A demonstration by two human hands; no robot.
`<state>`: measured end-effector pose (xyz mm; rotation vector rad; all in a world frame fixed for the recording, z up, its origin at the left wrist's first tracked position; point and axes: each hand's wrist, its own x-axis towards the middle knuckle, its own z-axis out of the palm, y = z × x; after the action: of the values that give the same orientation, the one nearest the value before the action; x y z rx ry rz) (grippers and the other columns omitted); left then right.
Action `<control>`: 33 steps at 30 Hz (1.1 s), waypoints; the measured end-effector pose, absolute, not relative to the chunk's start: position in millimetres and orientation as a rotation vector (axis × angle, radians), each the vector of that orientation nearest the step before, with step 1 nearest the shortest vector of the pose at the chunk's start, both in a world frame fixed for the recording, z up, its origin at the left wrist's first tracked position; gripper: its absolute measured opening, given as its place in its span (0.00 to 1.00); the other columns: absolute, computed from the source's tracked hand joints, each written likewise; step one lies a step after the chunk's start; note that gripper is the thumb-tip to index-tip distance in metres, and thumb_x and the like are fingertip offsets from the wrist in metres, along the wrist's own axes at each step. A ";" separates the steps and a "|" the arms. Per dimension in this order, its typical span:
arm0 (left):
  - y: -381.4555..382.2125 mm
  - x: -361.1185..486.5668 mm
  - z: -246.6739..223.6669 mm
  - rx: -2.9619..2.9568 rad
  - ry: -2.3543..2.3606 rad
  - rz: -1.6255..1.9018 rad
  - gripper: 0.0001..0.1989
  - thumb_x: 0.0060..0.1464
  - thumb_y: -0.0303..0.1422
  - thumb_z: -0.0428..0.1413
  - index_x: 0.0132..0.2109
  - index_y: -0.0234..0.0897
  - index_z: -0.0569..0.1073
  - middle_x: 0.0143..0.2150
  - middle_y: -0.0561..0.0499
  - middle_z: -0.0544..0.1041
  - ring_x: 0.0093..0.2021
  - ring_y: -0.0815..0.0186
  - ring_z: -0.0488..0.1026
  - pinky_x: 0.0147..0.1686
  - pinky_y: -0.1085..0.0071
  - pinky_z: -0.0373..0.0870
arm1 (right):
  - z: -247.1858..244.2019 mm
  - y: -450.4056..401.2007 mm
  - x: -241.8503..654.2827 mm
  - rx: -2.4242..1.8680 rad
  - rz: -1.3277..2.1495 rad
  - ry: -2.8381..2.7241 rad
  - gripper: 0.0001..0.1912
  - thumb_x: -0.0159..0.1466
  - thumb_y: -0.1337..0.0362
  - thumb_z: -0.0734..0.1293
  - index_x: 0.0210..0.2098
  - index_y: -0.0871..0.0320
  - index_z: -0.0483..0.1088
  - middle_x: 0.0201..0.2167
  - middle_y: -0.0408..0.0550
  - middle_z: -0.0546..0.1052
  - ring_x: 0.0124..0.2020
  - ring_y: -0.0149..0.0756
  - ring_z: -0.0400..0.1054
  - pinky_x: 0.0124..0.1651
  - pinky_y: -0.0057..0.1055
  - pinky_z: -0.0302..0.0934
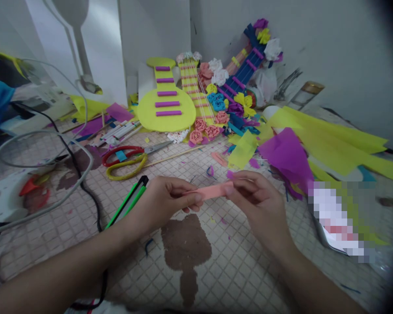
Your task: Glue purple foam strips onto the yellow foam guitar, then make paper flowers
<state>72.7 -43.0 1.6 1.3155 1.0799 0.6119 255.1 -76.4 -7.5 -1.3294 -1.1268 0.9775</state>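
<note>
A narrow strip of salmon-pink paper point(213, 192) is stretched level between my hands, above the patterned table. My left hand point(175, 196) pinches its left end between thumb and fingers. The right end is pinched by my right hand point(253, 196). A small purple piece point(230, 175) shows at the fingertips of my right hand. Below the strip, a brown patch point(186, 242) marks the tabletop. A green and black cutter point(127, 202) lies beside my left wrist.
Red and yellow scissors point(127, 159) lie behind my left hand. Farther back stand a yellow guitar shape point(166, 120) and a blue one point(239, 80) with paper flowers. A glue gun point(13, 194) and cables are at left; yellow paper point(330, 139) and a phone point(334, 235) at right.
</note>
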 end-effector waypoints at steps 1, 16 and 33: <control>-43.2 72.8 1.7 1.317 1.081 0.618 0.06 0.46 0.33 0.59 0.30 0.34 0.77 0.24 0.51 0.78 0.24 0.71 0.74 0.26 0.78 0.70 | -8.0 -76.4 254.1 -1.319 1.058 -1.110 0.16 0.50 0.65 0.72 0.37 0.55 0.67 0.27 0.41 0.77 0.29 0.30 0.71 0.33 0.27 0.66; -44.8 73.4 -0.2 1.384 1.103 0.585 0.08 0.46 0.35 0.59 0.32 0.35 0.77 0.26 0.51 0.79 0.25 0.70 0.73 0.26 0.76 0.70 | -18.0 -78.8 247.3 -1.366 1.238 -1.042 0.23 0.48 0.62 0.72 0.43 0.55 0.67 0.27 0.42 0.77 0.27 0.32 0.71 0.31 0.30 0.66; -44.0 73.3 -2.8 1.385 1.111 0.566 0.08 0.44 0.35 0.59 0.32 0.36 0.77 0.26 0.51 0.79 0.27 0.67 0.75 0.27 0.76 0.71 | -16.8 -66.2 263.1 -1.249 1.101 -0.870 0.17 0.50 0.65 0.71 0.39 0.55 0.67 0.23 0.38 0.74 0.26 0.29 0.68 0.37 0.32 0.63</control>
<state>73.3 -44.0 -2.8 1.3850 1.1115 0.5659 263.1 -66.2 -16.8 -1.2493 -0.8703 1.1012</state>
